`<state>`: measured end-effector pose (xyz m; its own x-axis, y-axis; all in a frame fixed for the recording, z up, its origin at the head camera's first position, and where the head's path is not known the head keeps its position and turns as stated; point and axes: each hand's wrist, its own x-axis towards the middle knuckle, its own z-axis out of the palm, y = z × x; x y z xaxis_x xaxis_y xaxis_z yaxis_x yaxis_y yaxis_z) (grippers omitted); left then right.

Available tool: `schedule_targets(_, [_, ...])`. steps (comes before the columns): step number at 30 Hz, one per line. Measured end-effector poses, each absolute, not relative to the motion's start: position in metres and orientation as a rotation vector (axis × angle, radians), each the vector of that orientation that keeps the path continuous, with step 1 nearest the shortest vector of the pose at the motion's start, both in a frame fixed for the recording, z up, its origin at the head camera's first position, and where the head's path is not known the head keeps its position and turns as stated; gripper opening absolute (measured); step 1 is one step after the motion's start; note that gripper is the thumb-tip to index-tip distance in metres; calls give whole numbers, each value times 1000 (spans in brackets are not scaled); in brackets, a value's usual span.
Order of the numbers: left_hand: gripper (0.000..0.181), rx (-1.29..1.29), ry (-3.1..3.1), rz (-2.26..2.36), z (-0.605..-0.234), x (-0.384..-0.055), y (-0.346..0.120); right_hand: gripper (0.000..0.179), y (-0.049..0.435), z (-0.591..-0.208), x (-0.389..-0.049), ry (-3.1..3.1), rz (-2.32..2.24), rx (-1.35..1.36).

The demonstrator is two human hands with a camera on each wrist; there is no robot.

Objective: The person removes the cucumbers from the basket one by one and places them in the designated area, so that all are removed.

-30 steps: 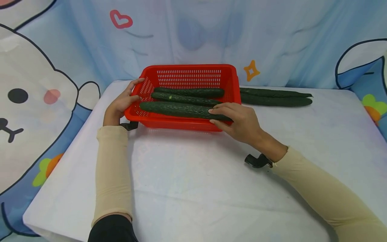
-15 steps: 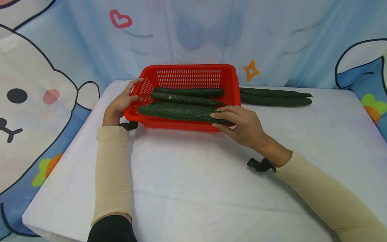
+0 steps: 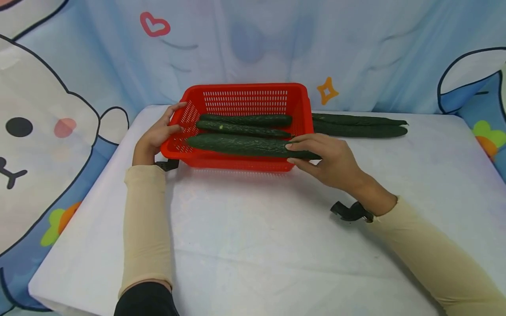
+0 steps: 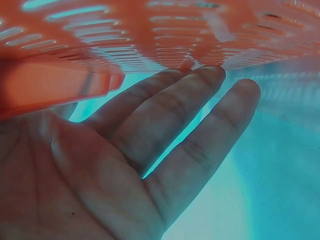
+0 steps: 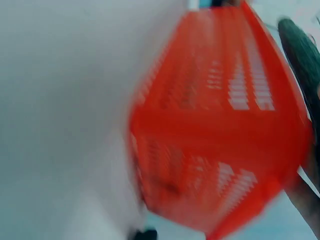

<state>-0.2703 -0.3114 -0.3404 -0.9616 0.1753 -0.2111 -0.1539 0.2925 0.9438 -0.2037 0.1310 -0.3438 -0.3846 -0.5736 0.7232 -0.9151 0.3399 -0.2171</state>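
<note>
In the head view my right hand [image 3: 332, 160] pinches the right end of a long dark green cucumber [image 3: 241, 145], thumb below and fingers above. This cucumber lies over the front of a red plastic basket [image 3: 245, 165], and its right end reaches past the basket's right side. Two more cucumbers [image 3: 245, 120] lie inside, behind it. My left hand [image 3: 154, 134] holds the basket's left end at the rim. In the left wrist view several of its fingers [image 4: 200, 145] extend along the slotted basket wall [image 4: 165, 35]. The right wrist view is blurred.
Two cucumbers [image 3: 359, 125] lie side by side on the white-covered table [image 3: 253, 237], right of the basket. A printed blue curtain [image 3: 253, 48] hangs behind the table. The table's left edge runs beside my left forearm.
My right hand has moved right, drawing the front cucumber with it, so its end now sticks out past the basket's right side. My left hand and the basket stay nearly in place.
</note>
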Motion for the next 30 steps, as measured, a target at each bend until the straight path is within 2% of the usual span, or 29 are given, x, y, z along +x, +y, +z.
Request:
schedule_targets(3, [69, 22, 2296, 1711, -340, -271, -311, 33, 147, -333, -207, -2125, 864, 1306])
schedule_targets(6, [70, 11, 2300, 1709, -339, -271, -311, 47, 165, -320, -210, -2170, 870, 1300])
schedule_targets(9, [70, 3, 2296, 1720, -340, -271, -311, 48, 183, -309, -212, -2215, 856, 1285])
schedule_targets(10, [69, 0, 2294, 1725, -340, -270, -311, 55, 189, -305, -213, -2236, 842, 1277])
schedule_targets(19, [70, -16, 2301, 1733, -344, -269, -312, 46, 240, -287, -213, -2388, 766, 969])
schedule_targets(30, [69, -14, 2292, 1742, -342, -270, -311, 31, 303, -284, -225, -2520, 689, 682])
